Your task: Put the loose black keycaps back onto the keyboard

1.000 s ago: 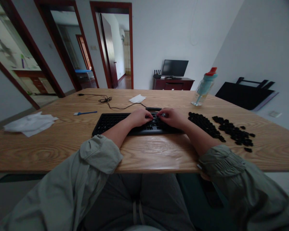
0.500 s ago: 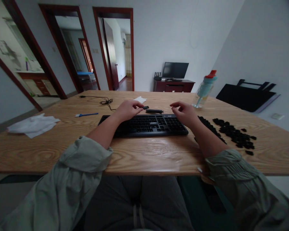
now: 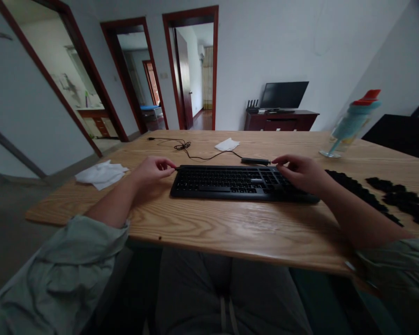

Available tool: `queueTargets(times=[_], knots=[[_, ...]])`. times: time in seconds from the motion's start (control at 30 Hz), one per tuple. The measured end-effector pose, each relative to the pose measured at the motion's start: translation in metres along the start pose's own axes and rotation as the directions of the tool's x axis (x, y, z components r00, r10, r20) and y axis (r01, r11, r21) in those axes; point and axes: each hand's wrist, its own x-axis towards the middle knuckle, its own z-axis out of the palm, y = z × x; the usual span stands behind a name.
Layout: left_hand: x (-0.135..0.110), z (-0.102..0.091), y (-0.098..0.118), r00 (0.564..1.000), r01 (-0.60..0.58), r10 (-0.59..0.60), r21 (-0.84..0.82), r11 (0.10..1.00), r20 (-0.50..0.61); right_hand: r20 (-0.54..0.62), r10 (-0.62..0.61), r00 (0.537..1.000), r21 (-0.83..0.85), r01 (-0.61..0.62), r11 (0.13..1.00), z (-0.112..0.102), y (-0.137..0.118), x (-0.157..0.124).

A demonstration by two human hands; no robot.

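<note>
A black keyboard lies across the wooden table in front of me. My left hand hovers at the keyboard's near-left corner, thumb and forefinger pinched on a small dark piece that I cannot name. My right hand rests over the keyboard's right end with its fingers loosely curved and nothing in them. Its forefinger points at a short black bar lying just behind the keyboard. Loose black keycaps are spread on the table to the right of my right forearm.
A crumpled white tissue lies at the table's left edge and a smaller one at the back. The keyboard's black cable coils behind it. A teal bottle with a red cap stands back right. Doorways and a TV are beyond.
My head has turned left, so the table shifted right in view. Both hands left the middle keys; the left moved to the keyboard's left corner, the right to its right end.
</note>
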Motion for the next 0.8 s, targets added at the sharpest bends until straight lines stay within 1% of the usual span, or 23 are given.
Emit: queueTargets(times=[0.1, 0.23, 0.37, 0.53, 0.67, 0.8], knots=[[-0.018, 0.005, 0.009, 0.996, -0.008, 0.003, 0.061, 0.998, 0.090, 0.036, -0.004, 0.999, -0.026, 0.005, 1.000, 0.003, 0.005, 0.000], [-0.027, 0.013, 0.013, 0.988, -0.062, 0.043, 0.126, 0.990, 0.148, 0.086, -0.005, 0.996, -0.029, 0.008, 1.000, 0.005, 0.008, 0.000], [-0.028, 0.016, 0.013, 0.978, -0.154, 0.132, 0.131, 0.979, 0.163, 0.123, -0.008, 0.992, -0.028, 0.012, 1.000, 0.007, 0.006, -0.001], [-0.027, 0.016, 0.017, 0.942, -0.287, 0.256, 0.128, 0.949, 0.215, 0.147, 0.009, 0.989, -0.015, -0.007, 1.000, 0.008, 0.006, 0.000], [-0.027, 0.017, 0.015, 0.930, -0.344, 0.300, 0.208, 0.916, 0.214, 0.164, 0.020, 0.986, -0.008, -0.019, 1.000, 0.008, 0.008, 0.000], [-0.026, 0.017, 0.012, 0.924, -0.364, 0.310, 0.269, 0.892, 0.224, 0.177, 0.036, 0.983, -0.012, -0.035, 0.999, 0.009, 0.008, 0.000]])
